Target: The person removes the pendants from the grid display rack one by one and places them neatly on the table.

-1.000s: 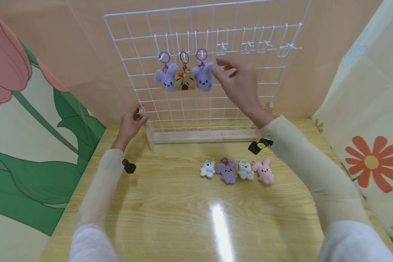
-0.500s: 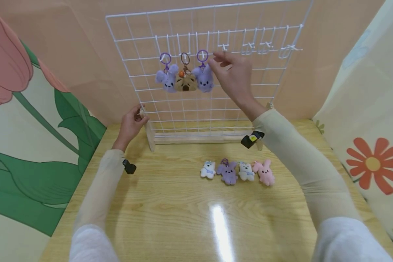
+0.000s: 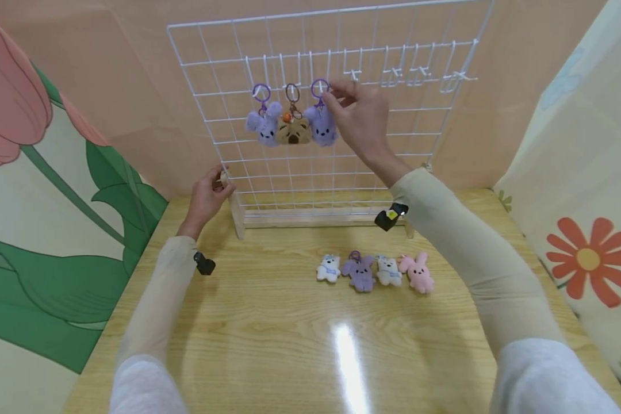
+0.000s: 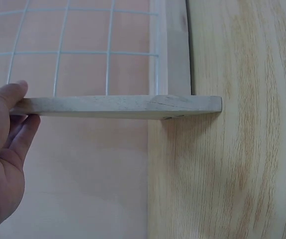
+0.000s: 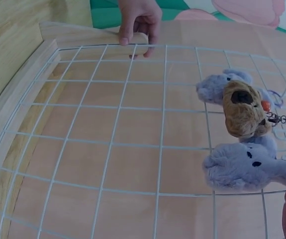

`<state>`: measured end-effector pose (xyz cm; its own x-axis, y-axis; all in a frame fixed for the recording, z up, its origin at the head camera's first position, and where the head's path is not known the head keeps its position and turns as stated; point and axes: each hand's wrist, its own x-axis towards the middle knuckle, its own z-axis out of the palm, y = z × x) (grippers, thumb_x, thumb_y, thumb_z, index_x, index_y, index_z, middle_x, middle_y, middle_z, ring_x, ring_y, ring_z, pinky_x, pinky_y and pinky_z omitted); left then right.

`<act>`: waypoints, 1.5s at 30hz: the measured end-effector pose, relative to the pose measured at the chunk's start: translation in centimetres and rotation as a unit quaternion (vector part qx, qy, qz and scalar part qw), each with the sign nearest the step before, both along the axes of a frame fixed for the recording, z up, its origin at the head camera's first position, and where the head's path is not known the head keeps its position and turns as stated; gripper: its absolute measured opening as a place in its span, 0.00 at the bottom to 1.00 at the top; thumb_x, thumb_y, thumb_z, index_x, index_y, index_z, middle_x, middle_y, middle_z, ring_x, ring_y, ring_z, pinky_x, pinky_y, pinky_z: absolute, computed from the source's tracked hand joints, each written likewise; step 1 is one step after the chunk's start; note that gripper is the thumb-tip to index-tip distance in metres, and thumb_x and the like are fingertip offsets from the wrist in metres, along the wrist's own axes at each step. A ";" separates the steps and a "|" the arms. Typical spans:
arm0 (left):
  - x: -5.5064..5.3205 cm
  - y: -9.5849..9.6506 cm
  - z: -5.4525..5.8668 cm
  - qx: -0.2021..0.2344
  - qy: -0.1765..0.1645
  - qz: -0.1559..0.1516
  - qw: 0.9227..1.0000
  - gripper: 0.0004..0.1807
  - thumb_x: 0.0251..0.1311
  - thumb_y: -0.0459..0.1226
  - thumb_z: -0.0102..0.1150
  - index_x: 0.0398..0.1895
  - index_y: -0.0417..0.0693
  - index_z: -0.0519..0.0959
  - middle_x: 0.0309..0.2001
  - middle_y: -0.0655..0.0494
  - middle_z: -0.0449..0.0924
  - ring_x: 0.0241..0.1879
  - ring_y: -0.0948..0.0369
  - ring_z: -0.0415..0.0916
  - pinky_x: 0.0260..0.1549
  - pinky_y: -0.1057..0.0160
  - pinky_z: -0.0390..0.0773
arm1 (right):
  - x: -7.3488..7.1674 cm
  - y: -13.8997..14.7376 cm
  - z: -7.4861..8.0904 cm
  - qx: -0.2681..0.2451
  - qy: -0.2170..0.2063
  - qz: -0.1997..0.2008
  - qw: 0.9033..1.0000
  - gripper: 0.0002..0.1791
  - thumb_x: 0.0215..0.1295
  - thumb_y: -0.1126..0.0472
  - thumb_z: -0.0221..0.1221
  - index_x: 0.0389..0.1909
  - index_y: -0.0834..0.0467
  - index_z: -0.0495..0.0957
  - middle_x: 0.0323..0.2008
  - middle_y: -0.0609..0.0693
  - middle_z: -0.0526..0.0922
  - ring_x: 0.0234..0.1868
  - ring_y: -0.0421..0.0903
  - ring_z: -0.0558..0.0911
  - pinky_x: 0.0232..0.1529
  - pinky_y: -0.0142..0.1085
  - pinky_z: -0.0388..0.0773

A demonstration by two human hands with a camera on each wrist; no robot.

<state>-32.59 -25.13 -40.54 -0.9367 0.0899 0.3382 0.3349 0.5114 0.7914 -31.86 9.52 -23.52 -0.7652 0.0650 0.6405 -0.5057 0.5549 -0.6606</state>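
The small black box [image 3: 383, 221] at the right wrist has a yellow mark [image 3: 391, 214], too small to read; another black box, the left wrist box [image 3: 204, 264], sits by the other sleeve.

The hanging purple toy [image 3: 322, 126] is on the far side of the scene, high on the white wire rack [image 3: 233, 21]; the right hand [image 3: 361, 118] is just to its right, with thumb and finger bent at its purple ring [image 3: 312, 88]; they look to touch, but one cannot tell if they squeeze it. The left hand [image 3: 207, 195] pinches the wooden post [image 4: 108, 103] at the left end of the rack, thumb on one face and fingers on the other; it is well apart from the toys.

To the left of the hanging purple toy hang a brown bear [image 3: 294, 133] and a big-eared purple toy [image 3: 264, 127], all side by side; more white hooks [image 3: 459, 75] stick out farther right.

On the table [image 3: 269, 345], in a row near the rack, lie a left white toy [image 3: 328, 269], a flat purple toy [image 3: 361, 275], a right white toy [image 3: 389, 272] and a pink toy [image 3: 419, 273]; a strip of wood shows between the row and the rack foot [image 3: 321, 218]; the table's far edge meets a peach cloth [image 3: 119, 103]; its right edge runs by a flower cloth [image 3: 538, 172].
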 end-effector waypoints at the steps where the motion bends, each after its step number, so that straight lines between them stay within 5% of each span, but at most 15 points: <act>1: 0.0 0.0 0.0 0.000 0.000 0.000 1.000 0.29 0.61 0.35 0.63 0.66 0.44 0.68 0.57 0.39 0.74 0.53 0.49 0.77 0.49 0.61 0.81 | 0.0 -0.1 0.0 0.000 0.004 -0.002 1.000 0.13 0.61 0.50 0.64 0.45 0.49 0.84 0.38 0.47 0.87 0.30 0.38 0.81 0.33 0.24 0.79; 18: 0.1 0.3 0.0 -0.007 0.005 0.006 1.000 0.29 0.60 0.35 0.63 0.65 0.44 0.69 0.57 0.37 0.74 0.54 0.50 0.76 0.49 0.61 0.81 | -0.4 -0.6 -0.2 0.001 0.030 -0.044 0.999 0.12 0.64 0.54 0.60 0.43 0.55 0.85 0.37 0.47 0.87 0.28 0.38 0.81 0.29 0.23 0.77; 32: 0.1 0.3 0.0 -0.008 0.007 0.004 1.000 0.29 0.60 0.33 0.62 0.66 0.45 0.68 0.57 0.37 0.74 0.54 0.49 0.77 0.49 0.60 0.81 | 0.2 -0.7 -1.0 -0.074 0.087 -0.006 0.993 0.09 0.63 0.56 0.62 0.37 0.56 0.86 0.32 0.47 0.87 0.27 0.36 0.79 0.29 0.24 0.78; 45: 0.1 0.2 0.0 -0.012 0.002 0.006 1.000 0.30 0.61 0.34 0.61 0.67 0.44 0.66 0.57 0.35 0.73 0.54 0.48 0.76 0.50 0.60 0.81 | 1.7 -0.5 -0.8 -0.091 0.115 0.013 0.989 0.09 0.62 0.56 0.63 0.37 0.56 0.86 0.32 0.47 0.87 0.28 0.36 0.79 0.25 0.27 0.77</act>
<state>-32.51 -24.96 -40.49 -0.9362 0.0869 0.3407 0.3324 0.5343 0.7772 -30.19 9.04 -24.28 -0.6036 0.1773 0.7773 -0.6669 0.4219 -0.6141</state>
